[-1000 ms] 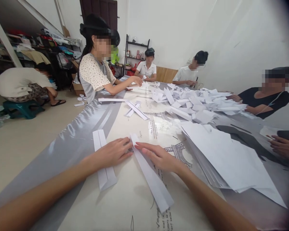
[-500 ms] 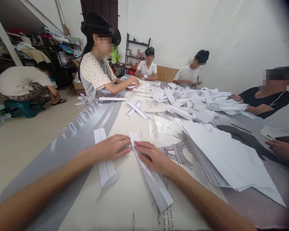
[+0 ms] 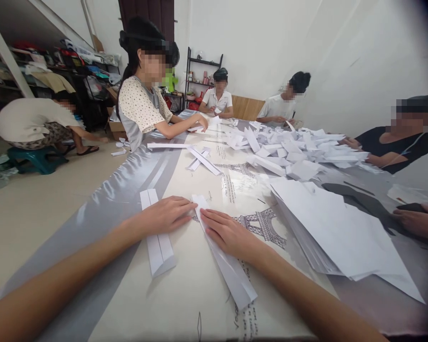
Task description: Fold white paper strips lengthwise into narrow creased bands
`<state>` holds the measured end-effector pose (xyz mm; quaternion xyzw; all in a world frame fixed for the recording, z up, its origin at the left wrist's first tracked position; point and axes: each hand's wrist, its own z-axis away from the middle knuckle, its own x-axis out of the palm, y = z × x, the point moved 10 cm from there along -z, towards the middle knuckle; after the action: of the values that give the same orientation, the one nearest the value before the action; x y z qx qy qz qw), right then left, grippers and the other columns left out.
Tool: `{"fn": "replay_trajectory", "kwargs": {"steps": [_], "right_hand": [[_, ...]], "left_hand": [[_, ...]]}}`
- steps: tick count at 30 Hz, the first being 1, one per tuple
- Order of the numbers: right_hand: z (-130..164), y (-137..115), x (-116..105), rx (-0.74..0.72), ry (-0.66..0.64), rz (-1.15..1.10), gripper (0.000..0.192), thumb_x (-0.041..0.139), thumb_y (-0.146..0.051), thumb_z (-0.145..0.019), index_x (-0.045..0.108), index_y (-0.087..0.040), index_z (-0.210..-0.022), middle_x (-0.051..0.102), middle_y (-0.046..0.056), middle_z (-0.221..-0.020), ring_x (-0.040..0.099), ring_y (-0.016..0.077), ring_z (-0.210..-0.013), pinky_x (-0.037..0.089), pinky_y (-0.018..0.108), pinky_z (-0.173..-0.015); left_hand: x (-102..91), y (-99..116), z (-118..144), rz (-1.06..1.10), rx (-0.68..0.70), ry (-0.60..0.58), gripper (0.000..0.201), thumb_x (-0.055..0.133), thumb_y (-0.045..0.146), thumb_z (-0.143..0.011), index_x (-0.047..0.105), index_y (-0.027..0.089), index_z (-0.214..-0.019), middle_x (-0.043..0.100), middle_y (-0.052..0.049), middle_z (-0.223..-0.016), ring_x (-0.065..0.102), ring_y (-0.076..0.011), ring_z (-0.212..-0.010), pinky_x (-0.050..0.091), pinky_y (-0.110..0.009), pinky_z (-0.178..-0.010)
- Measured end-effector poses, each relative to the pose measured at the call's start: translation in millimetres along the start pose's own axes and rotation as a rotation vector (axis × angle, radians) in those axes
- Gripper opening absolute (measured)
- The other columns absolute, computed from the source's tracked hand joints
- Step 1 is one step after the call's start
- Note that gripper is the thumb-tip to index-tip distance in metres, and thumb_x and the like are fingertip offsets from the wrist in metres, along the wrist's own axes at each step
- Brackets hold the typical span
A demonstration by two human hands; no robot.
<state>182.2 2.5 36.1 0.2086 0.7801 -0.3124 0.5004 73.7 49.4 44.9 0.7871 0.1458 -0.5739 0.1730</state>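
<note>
Your right hand (image 3: 230,235) lies loosely over the strip (image 3: 234,275), lower centre; your left hand (image 3: 171,216), unclenched, is at its upper edge. Worktop (image 3: 190,297) shows lower left, between strip and frame bottom.

Beneath the left grip (image 3: 169,216) and the right grip (image 3: 231,235), the worktop (image 3: 103,211) is covered with a grey-and-cream sheet (image 3: 185,294), printed with towers (image 3: 266,225) and lettering (image 3: 229,190). A white wall (image 3: 257,42) is positioned beyond both grips, with a black shelf unit (image 3: 206,61) and a wooden panel (image 3: 248,110) placed before it. A dark brown panel (image 3: 148,12) is seen far beyond the left grip. Left of the left grip, a beige floor (image 3: 71,180) is exposed; a green stool (image 3: 39,164) and loaded shelving (image 3: 80,66) are located there. Light is reflected from the sheet just beyond the right grip.
</note>
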Motion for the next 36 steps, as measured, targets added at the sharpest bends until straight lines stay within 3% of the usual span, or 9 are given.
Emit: {"fn": "replay_trajectory", "kwargs": {"steps": [7,11,17,21,26,30,36], "right_hand": [[1.7,-0.1,3.3,-0.004,-0.009,0.039,0.045,0.037,-0.022,-0.107,0.052,-0.006,-0.146,0.050,0.015,-0.154,0.046,0.0280,-0.145,0.044,0.049,-0.120],[2.8,2.2,2.2,0.009,0.014,0.021,0.045,0.038,-0.023,-0.107,0.051,-0.013,-0.149,0.051,0.013,-0.154,0.047,0.0266,-0.144,0.045,0.050,-0.119],[3.5,0.1,-1.4,-0.023,0.030,0.007,0.044,0.036,-0.021,-0.107,0.051,-0.012,-0.148,0.051,0.012,-0.154,0.047,0.0257,-0.144,0.045,0.048,-0.119],[4.5,-2.6,-3.0,-0.058,0.043,0.012,0.045,0.036,-0.020,-0.107,0.048,-0.015,-0.150,0.052,0.011,-0.154,0.046,0.0251,-0.144,0.046,0.048,-0.118],[4.6,-1.7,0.7,-0.058,0.033,0.045,0.044,0.036,-0.019,-0.107,0.048,-0.010,-0.149,0.051,0.014,-0.153,0.046,0.0258,-0.144,0.044,0.048,-0.119],[3.9,-1.0,2.9,-0.050,0.009,0.049,0.044,0.037,-0.020,-0.107,0.049,-0.009,-0.148,0.051,0.014,-0.154,0.045,0.0265,-0.145,0.043,0.049,-0.120],[3.4,-1.7,0.4,-0.037,0.011,0.037,0.044,0.038,-0.020,-0.107,0.049,-0.010,-0.149,0.052,0.014,-0.153,0.046,0.0262,-0.144,0.044,0.048,-0.119]], "left_hand": [[2.3,8.3,-1.0,-0.100,0.044,0.012,0.035,0.033,0.027,-0.111,0.060,0.018,-0.132,0.068,-0.009,-0.119,0.062,-0.0236,-0.113,0.044,-0.041,-0.102],[4.8,7.6,-0.5,-0.125,0.050,0.014,0.037,0.031,0.027,-0.111,0.058,0.018,-0.134,0.067,-0.009,-0.118,0.061,-0.0236,-0.112,0.042,-0.042,-0.102],[-0.7,8.4,-0.2,-0.057,0.043,0.040,0.034,0.035,0.026,-0.109,0.060,0.022,-0.132,0.067,-0.007,-0.115,0.062,-0.0221,-0.111,0.043,-0.038,-0.101],[-2.9,15.9,-2.1,-0.138,0.035,0.055,0.033,0.035,0.023,-0.108,0.061,0.019,-0.129,0.066,-0.010,-0.114,0.063,-0.0241,-0.108,0.045,-0.041,-0.099],[4.9,20.9,-2.3,-0.295,-0.017,0.042,0.032,0.034,0.017,-0.107,0.060,0.013,-0.125,0.061,-0.017,-0.128,0.060,-0.0289,-0.117,0.048,-0.044,-0.099],[19.0,19.8,2.0,-0.303,-0.009,0.026,0.033,0.036,0.016,-0.107,0.056,0.010,-0.131,0.060,-0.020,-0.134,0.058,-0.0295,-0.126,0.047,-0.044,-0.106],[20.8,21.2,2.8,-0.280,0.005,0.029,0.033,0.036,0.022,-0.108,0.058,0.011,-0.131,0.061,-0.019,-0.135,0.053,-0.0308,-0.134,0.045,-0.046,-0.110]]}}
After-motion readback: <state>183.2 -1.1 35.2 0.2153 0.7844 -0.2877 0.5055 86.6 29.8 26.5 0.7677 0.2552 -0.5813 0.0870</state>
